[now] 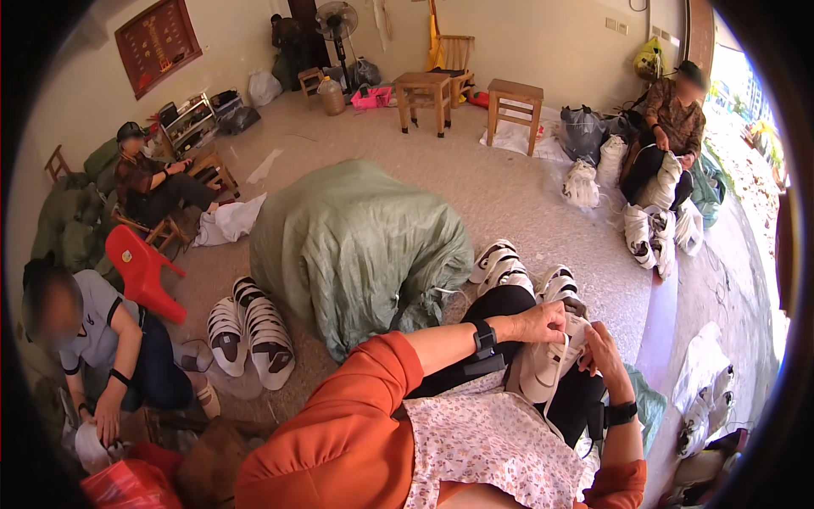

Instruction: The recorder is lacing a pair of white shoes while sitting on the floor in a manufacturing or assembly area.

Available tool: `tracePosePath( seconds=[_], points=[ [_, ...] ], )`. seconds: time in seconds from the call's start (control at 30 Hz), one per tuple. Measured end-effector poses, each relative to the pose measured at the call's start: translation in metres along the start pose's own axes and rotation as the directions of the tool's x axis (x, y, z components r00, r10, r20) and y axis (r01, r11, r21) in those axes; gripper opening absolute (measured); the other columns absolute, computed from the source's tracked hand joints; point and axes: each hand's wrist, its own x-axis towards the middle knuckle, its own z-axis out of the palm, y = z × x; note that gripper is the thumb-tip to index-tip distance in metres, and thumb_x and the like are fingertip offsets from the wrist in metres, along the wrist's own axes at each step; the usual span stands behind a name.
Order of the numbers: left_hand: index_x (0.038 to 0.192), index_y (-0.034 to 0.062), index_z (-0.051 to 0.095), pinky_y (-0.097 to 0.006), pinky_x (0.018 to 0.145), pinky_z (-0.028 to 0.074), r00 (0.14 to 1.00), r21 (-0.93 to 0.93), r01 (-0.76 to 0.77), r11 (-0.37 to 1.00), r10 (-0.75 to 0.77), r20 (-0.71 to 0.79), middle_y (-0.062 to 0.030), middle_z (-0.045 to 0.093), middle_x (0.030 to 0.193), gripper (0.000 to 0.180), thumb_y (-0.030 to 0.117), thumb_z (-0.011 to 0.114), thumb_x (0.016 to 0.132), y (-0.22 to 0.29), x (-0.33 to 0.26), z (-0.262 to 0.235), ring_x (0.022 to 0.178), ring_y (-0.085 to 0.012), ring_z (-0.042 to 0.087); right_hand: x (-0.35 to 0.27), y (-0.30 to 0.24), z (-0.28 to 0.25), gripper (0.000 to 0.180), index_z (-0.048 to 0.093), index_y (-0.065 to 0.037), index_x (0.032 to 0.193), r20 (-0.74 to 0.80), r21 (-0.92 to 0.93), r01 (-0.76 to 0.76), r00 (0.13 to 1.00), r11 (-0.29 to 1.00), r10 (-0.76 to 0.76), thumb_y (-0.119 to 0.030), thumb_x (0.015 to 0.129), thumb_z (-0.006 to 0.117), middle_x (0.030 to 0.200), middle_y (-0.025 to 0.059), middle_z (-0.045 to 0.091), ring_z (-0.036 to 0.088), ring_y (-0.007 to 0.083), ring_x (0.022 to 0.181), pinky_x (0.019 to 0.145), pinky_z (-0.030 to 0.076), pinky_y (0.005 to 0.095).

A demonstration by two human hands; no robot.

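A white sneaker (536, 373) lies across my lap, on my dark trousers and the flowered apron (483, 441). A long pale shoelace (557, 373) hangs loose over its side. My left hand (541, 323) is closed at the shoe's upper part, pinching the lace between thumb and finger. On the opposite side my right hand (601, 349) has its fingers bent against the shoe's edge, gripping it; whether lace is also between those fingertips is too small to tell. Just beyond my hands, stacked white shoes (558, 284) stand by my legs.
A big green woven sack (356, 237) bulges ahead of me. Rows of nested shoes (252, 331) lie left of it, near a red chair (142, 267). Co-workers sit at left and far right, one holding shoes (663, 182). More shoes (705, 411) lie at lower right.
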Motion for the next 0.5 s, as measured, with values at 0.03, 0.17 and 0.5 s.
tracePosePath(
  seconds=[0.03,0.17,0.5],
  points=[
    [0.074,0.0044,0.062,-0.032,0.08,0.042,0.999,-0.002,0.032,0.999,-0.032,0.017,-0.0074,0.05,0.094,0.019,0.019,0.072,0.079,0.001,0.001,0.0,0.089,-0.0207,0.051,0.0,-0.002,0.001,0.026,0.049,-0.006,0.098,-0.014,-0.035,0.005,1.0,0.999,-0.005,-0.031,0.097,0.043,0.067,0.0049,0.055,0.056,0.0123,0.046,0.037,0.038,0.0232],
    [0.074,0.0035,0.062,-0.03,0.078,0.041,0.997,0.006,0.071,0.997,-0.071,0.012,-0.0067,0.051,0.091,0.02,0.02,0.071,0.081,0.002,0.001,-0.001,0.087,-0.0191,0.051,0.003,0.003,0.002,0.031,0.049,-0.005,0.096,-0.036,-0.118,0.075,0.996,0.99,-0.08,-0.036,0.099,0.044,0.065,0.0043,0.053,0.054,0.0114,0.046,0.038,0.039,0.024],
    [0.073,0.0007,0.063,-0.031,0.075,0.041,0.998,0.035,-0.009,0.999,0.011,-0.058,-0.0064,0.051,0.087,0.019,0.017,0.07,0.079,0.006,0.001,0.005,0.082,-0.019,0.05,-0.004,0.02,0.01,0.029,0.049,-0.002,0.105,-0.187,-0.207,0.159,0.962,0.965,-0.199,-0.03,0.099,0.042,0.069,0.0129,0.056,0.057,0.0235,0.053,0.05,0.046,0.034]
  ],
)
